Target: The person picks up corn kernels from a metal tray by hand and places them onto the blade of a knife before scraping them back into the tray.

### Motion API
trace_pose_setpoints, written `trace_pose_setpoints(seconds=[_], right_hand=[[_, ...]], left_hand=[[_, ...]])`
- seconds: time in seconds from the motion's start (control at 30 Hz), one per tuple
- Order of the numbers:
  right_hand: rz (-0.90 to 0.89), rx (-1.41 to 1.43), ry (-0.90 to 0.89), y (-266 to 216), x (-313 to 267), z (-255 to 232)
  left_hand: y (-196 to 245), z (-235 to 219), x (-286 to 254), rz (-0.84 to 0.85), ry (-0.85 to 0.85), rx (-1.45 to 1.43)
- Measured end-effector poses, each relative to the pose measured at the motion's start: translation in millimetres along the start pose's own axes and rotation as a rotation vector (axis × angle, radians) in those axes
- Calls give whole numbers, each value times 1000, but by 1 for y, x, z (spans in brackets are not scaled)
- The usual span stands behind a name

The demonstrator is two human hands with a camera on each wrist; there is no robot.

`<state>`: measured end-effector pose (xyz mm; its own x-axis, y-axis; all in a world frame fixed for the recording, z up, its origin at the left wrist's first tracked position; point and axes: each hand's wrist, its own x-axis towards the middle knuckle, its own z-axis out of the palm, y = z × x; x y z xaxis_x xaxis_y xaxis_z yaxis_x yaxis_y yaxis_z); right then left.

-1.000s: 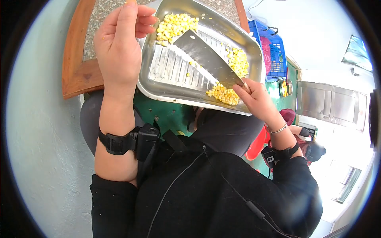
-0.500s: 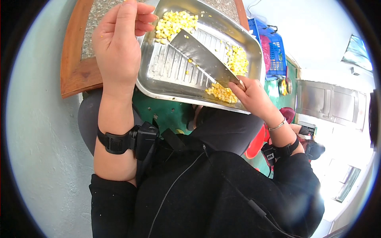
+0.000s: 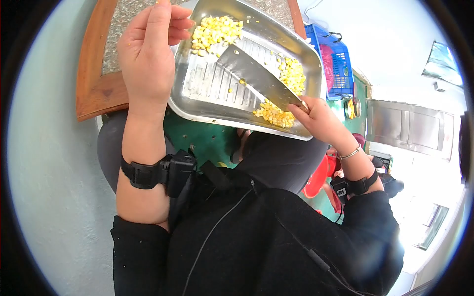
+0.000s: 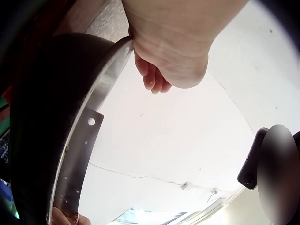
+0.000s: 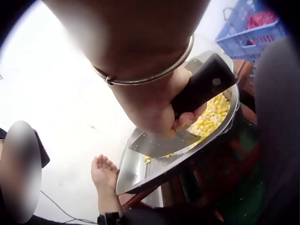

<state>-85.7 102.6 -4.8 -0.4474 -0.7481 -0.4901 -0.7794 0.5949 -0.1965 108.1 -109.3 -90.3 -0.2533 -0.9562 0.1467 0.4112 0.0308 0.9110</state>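
My right hand (image 3: 321,121) grips a cleaver by its black handle (image 5: 206,84). The broad blade (image 3: 261,74), with a small hole near its far corner, slants across the inside of a metal tray (image 3: 207,118). Around the blade lie yellow corn kernels: one heap (image 3: 217,34) at the far left, another (image 3: 292,76) at the right, and a third (image 3: 274,114) near the front by the handle. A few loose kernels dot the ribbed bottom. At the tray's left edge my left hand (image 3: 148,59) is raised with loosely bent fingers and nothing visible in it; its topmost fingertip is cut off.
The tray overlaps a wood-framed table (image 3: 101,93) with a speckled top, above my knees. A blue crate (image 3: 340,69) with something pink inside stands to the right. Farther down are a red basin (image 3: 316,180) and another person, partly hidden by my right arm.
The cleaver shifts a little over the tray, first left, then back right and towards me with my right hand. My left hand stays almost still, and the heaps look much the same.
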Motion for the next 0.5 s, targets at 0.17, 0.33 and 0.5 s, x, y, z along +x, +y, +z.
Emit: trace_pose_setpoints(seconds=[0.17, 0.33, 0.5], right_hand=[[-4, 95, 162, 20, -12, 1], [7, 73, 235, 25, -15, 2], [-38, -13, 225, 19, -20, 1]], left_hand=[[-1, 1, -1, 12, 4, 7], [-1, 1, -2, 4, -5, 23], [-3, 0, -1, 17, -8, 17]])
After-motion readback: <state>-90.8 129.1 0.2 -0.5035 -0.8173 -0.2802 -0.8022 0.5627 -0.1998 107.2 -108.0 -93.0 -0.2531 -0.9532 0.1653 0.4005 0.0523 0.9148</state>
